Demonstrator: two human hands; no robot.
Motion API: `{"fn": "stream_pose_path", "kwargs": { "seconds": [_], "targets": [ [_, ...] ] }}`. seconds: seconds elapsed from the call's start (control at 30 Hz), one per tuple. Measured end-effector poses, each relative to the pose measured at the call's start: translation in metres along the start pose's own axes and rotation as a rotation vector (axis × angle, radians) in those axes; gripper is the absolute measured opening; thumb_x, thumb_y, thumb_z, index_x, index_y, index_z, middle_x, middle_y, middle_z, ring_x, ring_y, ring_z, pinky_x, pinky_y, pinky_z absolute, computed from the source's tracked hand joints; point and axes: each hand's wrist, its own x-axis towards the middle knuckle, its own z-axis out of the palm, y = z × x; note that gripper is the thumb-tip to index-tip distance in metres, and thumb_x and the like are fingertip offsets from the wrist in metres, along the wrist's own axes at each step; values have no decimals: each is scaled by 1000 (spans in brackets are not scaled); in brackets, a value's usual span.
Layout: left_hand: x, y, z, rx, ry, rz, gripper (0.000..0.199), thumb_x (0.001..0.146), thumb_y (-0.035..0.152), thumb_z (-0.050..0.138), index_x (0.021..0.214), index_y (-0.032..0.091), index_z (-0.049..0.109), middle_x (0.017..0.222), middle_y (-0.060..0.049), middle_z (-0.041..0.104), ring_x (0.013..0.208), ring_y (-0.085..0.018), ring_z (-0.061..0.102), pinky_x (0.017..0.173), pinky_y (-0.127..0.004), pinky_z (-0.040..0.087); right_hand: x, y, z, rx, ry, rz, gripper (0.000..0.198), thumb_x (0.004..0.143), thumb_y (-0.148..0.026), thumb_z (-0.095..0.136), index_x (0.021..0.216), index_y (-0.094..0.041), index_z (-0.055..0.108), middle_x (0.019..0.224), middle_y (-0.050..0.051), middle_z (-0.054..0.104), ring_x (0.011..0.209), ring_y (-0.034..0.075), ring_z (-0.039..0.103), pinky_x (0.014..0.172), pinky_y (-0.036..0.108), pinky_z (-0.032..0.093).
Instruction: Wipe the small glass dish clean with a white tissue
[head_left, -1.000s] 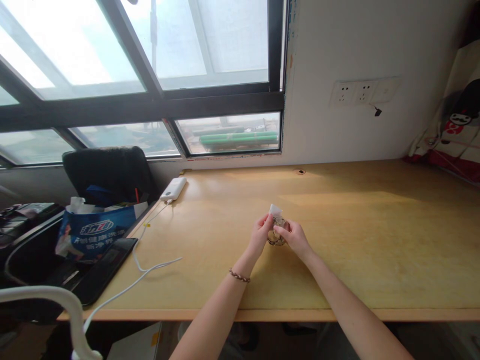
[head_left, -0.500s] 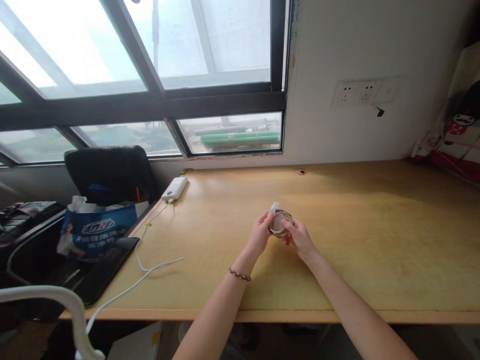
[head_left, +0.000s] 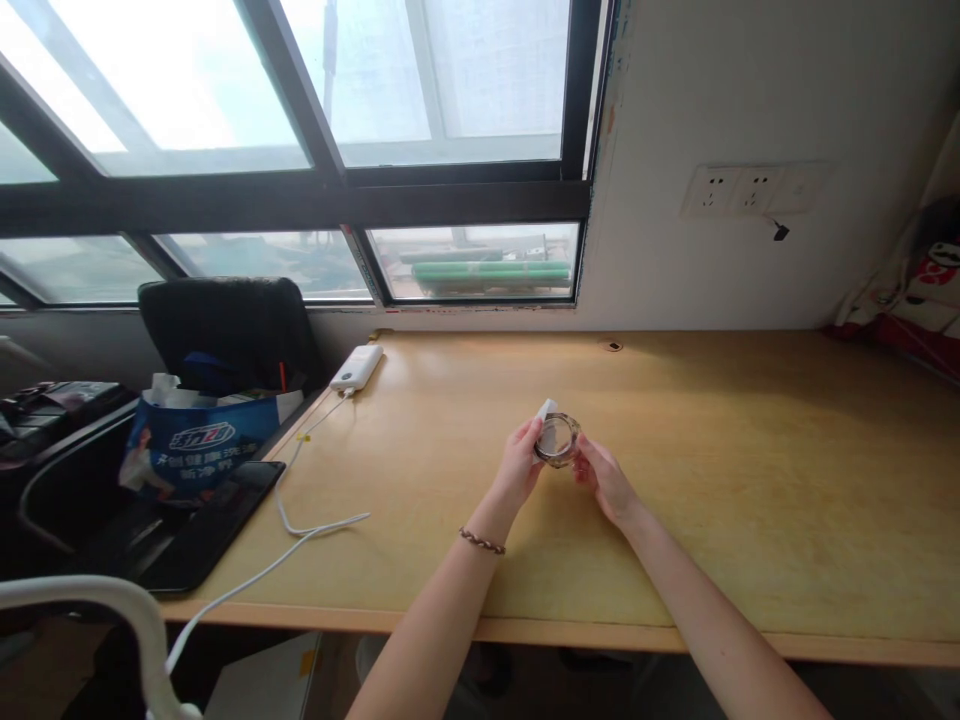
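Note:
Over the middle of the desk I hold up a small ring-shaped thing that looks like a roll of tape, with a dark, shiny rim and a pale middle. A small white piece sticks up at its upper left, beside my left thumb. My left hand is closed on the roll's left side. On its right edge the thumb and fingers of my right hand pinch the rim. The fingers behind and under the roll are partly hidden.
A white power bank lies at the desk's back left, with a white cable running down the left edge. Left of the desk stand a black chair and a blue bag. A wooden desk spans below the window.
My right thumb has moved from inside the ring out to its right edge, and the roll has turned slightly. The left hand keeps its hold. The whole view has shifted a little.

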Motion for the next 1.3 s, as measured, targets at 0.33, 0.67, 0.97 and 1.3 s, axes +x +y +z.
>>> {"fn": "stream_pose_path", "kwargs": {
  "seconds": [0.33, 0.67, 0.97, 1.3],
  "targets": [
    [5, -1, -3, 278, -119, 202, 40, 80, 40, 49, 113, 18, 56, 116, -7, 57, 106, -20, 50, 89, -29, 38, 0, 11, 7, 68, 10, -42, 28, 69, -41, 65, 76, -17, 52, 62, -2, 57, 46, 9, 51, 41, 21, 42],
    [5, -22, 6, 287, -73, 286, 45, 80, 44, 46, 118, 20, 52, 121, -6, 54, 114, -22, 46, 99, -34, 33, 1, 8, 5, 311, 2, -2, 25, 66, -34, 69, 82, -19, 59, 82, 2, 65, 75, 17, 62, 67, 32, 53],
    [11, -6, -8, 174, -32, 146, 39, 73, 46, 55, 88, 11, 65, 81, -6, 66, 71, -16, 57, 66, -26, 43, 2, 1, -1, 186, -21, 156, 26, 69, -38, 66, 83, -17, 59, 67, -1, 61, 45, 5, 48, 37, 13, 37],
    [11, -9, -2, 72, 57, 110, 37, 70, 46, 59, 86, 13, 64, 77, -4, 65, 68, -14, 57, 65, -25, 42, 0, 7, 2, 226, -19, 130, 26, 67, -35, 68, 80, -17, 55, 68, 2, 64, 49, 10, 56, 49, 25, 51]
  ]
}}
